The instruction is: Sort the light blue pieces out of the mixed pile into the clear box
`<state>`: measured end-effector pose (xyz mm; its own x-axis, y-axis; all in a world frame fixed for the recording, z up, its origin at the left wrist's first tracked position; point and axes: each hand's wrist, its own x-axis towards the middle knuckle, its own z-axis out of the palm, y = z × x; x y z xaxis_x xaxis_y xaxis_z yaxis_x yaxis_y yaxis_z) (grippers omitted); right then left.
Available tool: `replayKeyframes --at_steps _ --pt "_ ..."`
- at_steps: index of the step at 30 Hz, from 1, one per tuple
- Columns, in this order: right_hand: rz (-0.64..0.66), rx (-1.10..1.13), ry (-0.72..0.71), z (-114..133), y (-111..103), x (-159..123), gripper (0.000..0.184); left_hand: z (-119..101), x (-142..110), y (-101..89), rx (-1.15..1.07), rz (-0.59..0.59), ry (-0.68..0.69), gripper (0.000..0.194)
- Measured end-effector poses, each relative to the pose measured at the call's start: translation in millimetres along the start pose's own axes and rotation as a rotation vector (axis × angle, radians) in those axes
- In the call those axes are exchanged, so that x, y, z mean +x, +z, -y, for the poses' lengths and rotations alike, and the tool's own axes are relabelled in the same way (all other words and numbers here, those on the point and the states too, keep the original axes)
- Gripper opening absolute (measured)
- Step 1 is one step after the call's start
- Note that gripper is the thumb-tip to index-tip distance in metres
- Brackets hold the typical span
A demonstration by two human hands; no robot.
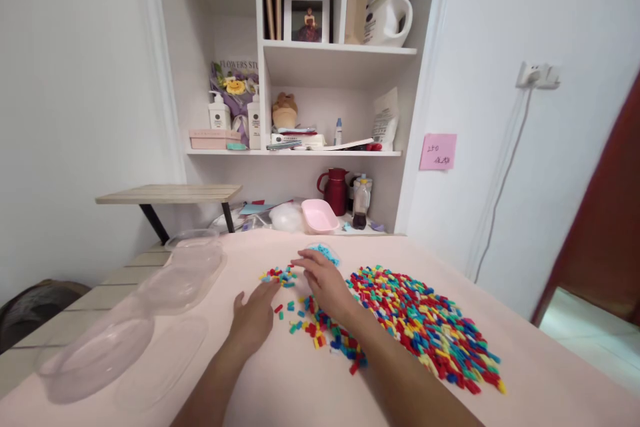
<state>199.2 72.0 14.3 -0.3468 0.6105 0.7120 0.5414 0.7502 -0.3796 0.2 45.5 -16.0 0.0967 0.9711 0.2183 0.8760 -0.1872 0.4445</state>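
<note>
A big heap of small coloured pieces (425, 323) in red, blue, yellow and green lies on the pale pink tabletop (280, 380). My right hand (327, 283) reaches over a looser scatter of pieces, fingers stretched toward a small clear dish of light blue pieces (324, 253). My left hand (255, 317) lies flat on the table with fingers extended, its tips by a small mixed cluster (280, 275). Neither hand holds anything I can see.
Clear plastic containers (183, 277) and lids (100, 353) lie at the left of the table. Behind are a pink tub (319, 216), a red jug (336, 190), a bottle (361, 203) and white shelves. A small wooden shelf (170, 195) juts out at the left.
</note>
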Motion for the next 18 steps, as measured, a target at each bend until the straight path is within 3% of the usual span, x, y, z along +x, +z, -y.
replayKeyframes --at_steps 3,7,11,14,18 --pt "0.107 0.031 0.025 0.9 13.0 -5.8 0.052 2.2 4.8 1.0 -0.139 -0.015 0.098 0.067" --pt "0.23 0.0 0.074 -5.8 24.6 -11.8 0.055 4.5 9.4 0.4 -0.143 -0.105 0.024 0.07" --pt "0.378 -0.077 0.092 -9.0 29.9 -16.4 0.056 4.8 8.2 2.6 -0.111 -0.085 -0.023 0.069" --pt "0.454 -0.134 0.082 -6.7 29.3 -16.8 0.049 3.1 5.1 4.0 -0.107 -0.063 -0.014 0.07" --pt "0.462 -0.112 0.078 -4.2 19.3 -10.2 0.033 -0.2 2.9 4.0 -0.158 -0.029 0.046 0.067"
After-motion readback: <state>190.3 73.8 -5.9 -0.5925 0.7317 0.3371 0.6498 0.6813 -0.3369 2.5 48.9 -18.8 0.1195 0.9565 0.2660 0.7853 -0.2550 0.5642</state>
